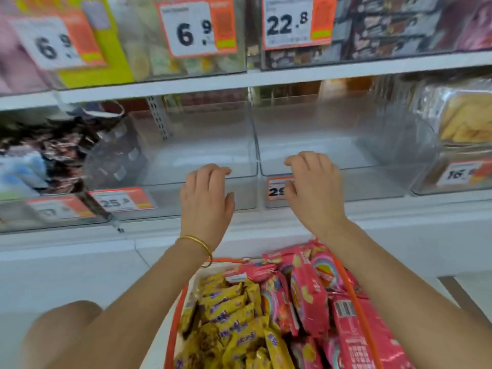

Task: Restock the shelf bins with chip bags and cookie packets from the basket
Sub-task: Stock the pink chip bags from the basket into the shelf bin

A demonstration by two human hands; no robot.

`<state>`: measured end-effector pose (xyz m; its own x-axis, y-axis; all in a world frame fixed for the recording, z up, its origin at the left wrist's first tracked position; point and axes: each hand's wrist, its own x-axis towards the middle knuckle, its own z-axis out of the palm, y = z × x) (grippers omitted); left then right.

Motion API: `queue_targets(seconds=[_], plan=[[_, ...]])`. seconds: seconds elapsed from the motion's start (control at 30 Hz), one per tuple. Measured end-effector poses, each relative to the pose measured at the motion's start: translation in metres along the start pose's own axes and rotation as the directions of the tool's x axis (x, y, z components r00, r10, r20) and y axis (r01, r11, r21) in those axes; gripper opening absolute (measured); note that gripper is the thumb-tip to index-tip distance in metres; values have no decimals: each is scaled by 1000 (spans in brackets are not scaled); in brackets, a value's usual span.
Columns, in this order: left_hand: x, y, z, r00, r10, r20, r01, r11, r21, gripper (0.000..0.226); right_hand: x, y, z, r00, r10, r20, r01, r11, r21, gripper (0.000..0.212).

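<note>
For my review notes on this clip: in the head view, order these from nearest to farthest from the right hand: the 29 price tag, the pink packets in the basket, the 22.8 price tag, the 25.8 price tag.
From the right hand:
1. 29 price tag, right beside its fingers, partly covered.
2. Pink packets, below in the basket.
3. 22.8 price tag, upper shelf, above.
4. 25.8 price tag, lower left, past the left hand.

Yellow packets (234,328) with purple lettering and pink packets (308,296) printed with rainbow motifs fill an orange-rimmed basket (170,339). Above, clear bins (202,187) on a white shelf (266,78) carry orange-and-white price tags (121,200) with black numerals. A gold bangle (198,242) circles one wrist.
</note>
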<state>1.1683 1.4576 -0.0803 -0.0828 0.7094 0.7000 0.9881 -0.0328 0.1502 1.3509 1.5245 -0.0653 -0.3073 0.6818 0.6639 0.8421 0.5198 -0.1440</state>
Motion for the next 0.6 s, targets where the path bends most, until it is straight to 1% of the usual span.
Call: queue_targets(seconds=[0.07, 0.13, 0.2, 0.27, 0.3, 0.4, 0.5, 0.6], plan=[[6, -14, 2, 997, -14, 71, 5, 992, 127, 48, 6, -5, 9, 991, -27, 129, 33, 999, -43, 32], [11, -28, 8, 990, -26, 136, -8, 969, 246, 56, 8, -8, 15, 959, -20, 283, 45, 996, -82, 36], [15, -40, 14, 978, -38, 207, -26, 955, 297, 53, 10, -6, 21, 932, -22, 361, 65, 992, -107, 36], [20, -48, 18, 946, -66, 318, -35, 953, 300, 42, 13, -1, 27, 928, -58, 367, 107, 987, -116, 37], [21, -52, 20, 934, -65, 352, -44, 955, 292, 38, 16, 1, 28, 928, -73, 364, 125, 985, -121, 38], [24, -56, 20, 937, -24, 347, -77, 958, 275, 36, 21, 3, 31, 918, -76, 390, 141, 980, -139, 44], [25, -55, 19, 928, -9, 373, -93, 963, 254, 44, 21, 3, 33, 919, -88, 384, 140, 984, -109, 50], [28, -53, 15, 932, 4, 363, -92, 970, 226, 49, 24, 7, 34, 925, -105, 366, 144, 986, -81, 53]])
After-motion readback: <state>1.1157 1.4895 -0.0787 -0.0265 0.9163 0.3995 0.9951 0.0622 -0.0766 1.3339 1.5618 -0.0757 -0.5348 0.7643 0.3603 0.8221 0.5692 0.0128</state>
